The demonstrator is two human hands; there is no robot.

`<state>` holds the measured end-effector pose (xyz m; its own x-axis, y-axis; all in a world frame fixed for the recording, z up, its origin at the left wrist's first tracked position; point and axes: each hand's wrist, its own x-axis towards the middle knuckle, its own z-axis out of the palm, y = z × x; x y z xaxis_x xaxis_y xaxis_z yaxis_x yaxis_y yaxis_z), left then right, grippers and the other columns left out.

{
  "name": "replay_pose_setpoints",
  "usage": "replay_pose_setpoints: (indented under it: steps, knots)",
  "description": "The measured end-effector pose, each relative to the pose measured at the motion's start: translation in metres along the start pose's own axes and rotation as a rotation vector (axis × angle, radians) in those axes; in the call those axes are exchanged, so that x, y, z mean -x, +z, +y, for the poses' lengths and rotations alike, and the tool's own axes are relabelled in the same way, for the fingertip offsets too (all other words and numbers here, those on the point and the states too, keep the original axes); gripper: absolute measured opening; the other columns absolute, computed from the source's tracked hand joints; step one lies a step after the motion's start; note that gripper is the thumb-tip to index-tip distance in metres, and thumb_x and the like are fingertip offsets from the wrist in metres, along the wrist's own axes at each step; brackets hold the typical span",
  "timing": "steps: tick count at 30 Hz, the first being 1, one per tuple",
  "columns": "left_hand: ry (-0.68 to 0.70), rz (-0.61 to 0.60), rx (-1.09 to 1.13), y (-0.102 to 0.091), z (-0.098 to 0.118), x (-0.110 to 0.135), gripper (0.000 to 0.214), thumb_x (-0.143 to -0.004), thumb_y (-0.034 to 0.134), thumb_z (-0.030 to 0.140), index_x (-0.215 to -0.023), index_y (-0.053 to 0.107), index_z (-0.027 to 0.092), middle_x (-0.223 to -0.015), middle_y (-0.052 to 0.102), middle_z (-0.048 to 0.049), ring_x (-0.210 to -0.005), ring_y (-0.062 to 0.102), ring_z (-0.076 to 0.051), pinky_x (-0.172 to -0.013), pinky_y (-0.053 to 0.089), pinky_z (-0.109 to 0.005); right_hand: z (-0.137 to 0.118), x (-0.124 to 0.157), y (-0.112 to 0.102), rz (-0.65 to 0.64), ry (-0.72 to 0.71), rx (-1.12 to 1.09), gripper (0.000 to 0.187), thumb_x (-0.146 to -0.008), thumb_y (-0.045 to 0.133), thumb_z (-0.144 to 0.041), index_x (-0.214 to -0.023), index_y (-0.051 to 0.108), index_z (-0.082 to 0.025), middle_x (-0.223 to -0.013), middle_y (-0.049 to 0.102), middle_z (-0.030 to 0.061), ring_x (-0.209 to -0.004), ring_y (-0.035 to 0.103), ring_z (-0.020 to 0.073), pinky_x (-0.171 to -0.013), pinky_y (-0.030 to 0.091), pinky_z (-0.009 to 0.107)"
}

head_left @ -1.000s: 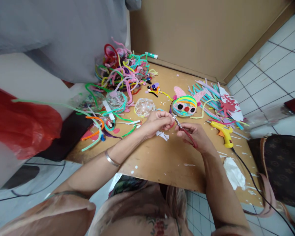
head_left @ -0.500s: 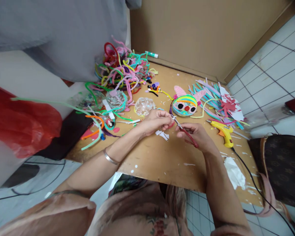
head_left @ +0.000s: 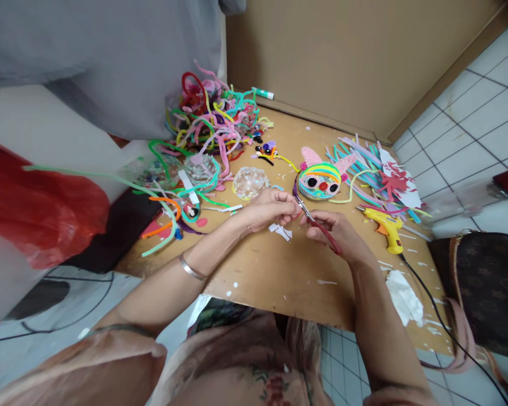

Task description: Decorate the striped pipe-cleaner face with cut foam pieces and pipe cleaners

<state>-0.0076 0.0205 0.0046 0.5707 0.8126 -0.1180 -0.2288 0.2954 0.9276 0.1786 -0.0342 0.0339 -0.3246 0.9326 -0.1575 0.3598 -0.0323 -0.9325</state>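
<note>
Red-handled small metal scissors (head_left: 318,225) clamped in curled right hand (head_left: 342,237), blades pointing to 10 o'clock, tips against tiny scrap (head_left: 297,211) (colour unclear) pinched by left hand (head_left: 271,207) fingertips. Both forearms angled inward over brown wooden board (head_left: 279,270). At 12 o'clock, round striped pipe-cleaner face (head_left: 320,180). Hardly shifted since half a second ago.

Glue gun (head_left: 387,226), pipe-cleaner heap (head_left: 214,121), red bag (head_left: 38,208)

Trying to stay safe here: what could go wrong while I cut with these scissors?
The red-handled small scissors in your right hand point at the fingers of your left hand, so a slip might nick them. The black cord of the yellow glue gun runs beside your right forearm and might snag.
</note>
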Motion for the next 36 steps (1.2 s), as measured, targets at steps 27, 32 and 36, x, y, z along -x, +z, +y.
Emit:
replay_pose_setpoints:
  steps: [27, 32, 36]
  knots:
    - [-0.032, -0.006, -0.028, -0.0015, 0.0026, 0.0004, 0.007, -0.066, 0.066, 0.013, -0.060, 0.064, 0.010, -0.052, 0.060, 0.0013, -0.042, 0.050, -0.004, -0.042, 0.035, -0.017, 0.0030, 0.0003, -0.0031, 0.002, 0.020, 0.034, 0.048, -0.059, 0.084, -0.057, -0.075, 0.066, -0.015, -0.059, 0.045, -0.0046, -0.056, 0.039, 0.0084, -0.053, 0.034, 0.023]
    - [-0.062, 0.005, -0.054, -0.0002, 0.0057, 0.0012, 0.008, -0.067, 0.066, 0.012, -0.060, 0.064, 0.010, -0.051, 0.059, 0.0018, -0.042, 0.049, -0.004, -0.043, 0.035, -0.016, 0.0042, 0.0004, -0.0041, 0.006, 0.020, 0.043, 0.050, -0.058, 0.085, -0.056, -0.077, 0.067, -0.014, -0.060, 0.045, -0.0045, -0.057, 0.040, 0.0085, -0.053, 0.035, 0.023]
    - [-0.057, 0.005, -0.064, -0.0011, 0.0050, 0.0010, 0.009, -0.067, 0.068, 0.013, -0.060, 0.063, 0.011, -0.050, 0.059, 0.0015, -0.042, 0.049, -0.004, -0.043, 0.036, -0.017, 0.0016, 0.0015, -0.0052, -0.025, 0.034, 0.051, 0.054, -0.059, 0.083, -0.060, -0.083, 0.069, -0.014, -0.062, 0.046, -0.0040, -0.059, 0.043, 0.0098, -0.055, 0.037, 0.023]
